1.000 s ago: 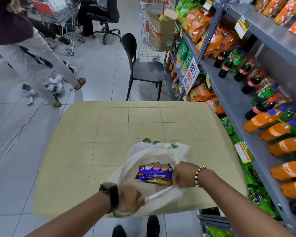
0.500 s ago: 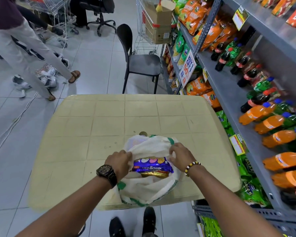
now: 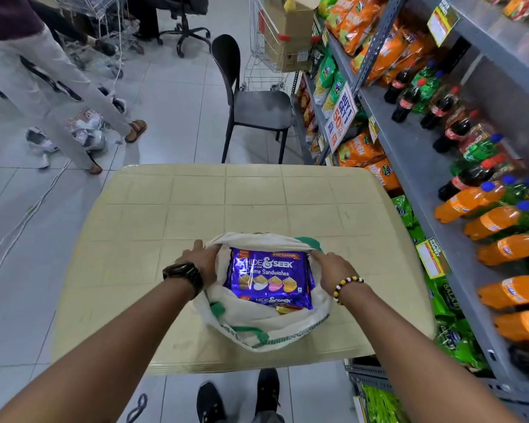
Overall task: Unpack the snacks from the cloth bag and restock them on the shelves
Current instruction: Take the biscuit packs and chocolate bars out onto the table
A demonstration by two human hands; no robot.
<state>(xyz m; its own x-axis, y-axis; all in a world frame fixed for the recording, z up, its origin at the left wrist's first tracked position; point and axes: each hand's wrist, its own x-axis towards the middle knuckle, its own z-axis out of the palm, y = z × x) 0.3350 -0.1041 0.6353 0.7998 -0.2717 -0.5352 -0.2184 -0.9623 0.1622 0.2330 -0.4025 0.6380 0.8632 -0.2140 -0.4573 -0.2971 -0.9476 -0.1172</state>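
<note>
On the near half of the beige tiled surface point(image 3: 196, 209), seen from the head camera, a cream cloth bag point(image 3: 257, 328) with green trim lies with its mouth spread wide. The left hand point(image 3: 200, 261), with a dark watch point(image 3: 184, 271) on its wrist, grips the left rim of the bag, its fingers curled over the cloth and tucked inside the mouth. The right hand point(image 3: 333, 274), with a bead bracelet point(image 3: 347, 285) on its wrist, grips the right rim, its fingers closed on the fabric in the same way. Between the two hands, inside the bag, a purple pack of creme sandwich biscuits point(image 3: 269, 277) lies flat and face up; the gold edge of another packet shows just under its near side. Along the right run grey metal shelves point(image 3: 409, 154) with orange soda bottles point(image 3: 495, 221) lying on their sides, dark cola bottles point(image 3: 405, 96) farther along, and orange and green snack bags. Beyond the far edge of the surface stands a black chair point(image 3: 257, 108), and behind it a wire trolley point(image 3: 266, 56) carrying a cardboard box point(image 3: 297, 32). At the far left a person in light trousers point(image 3: 43, 80) stands on the white tiled floor.
</note>
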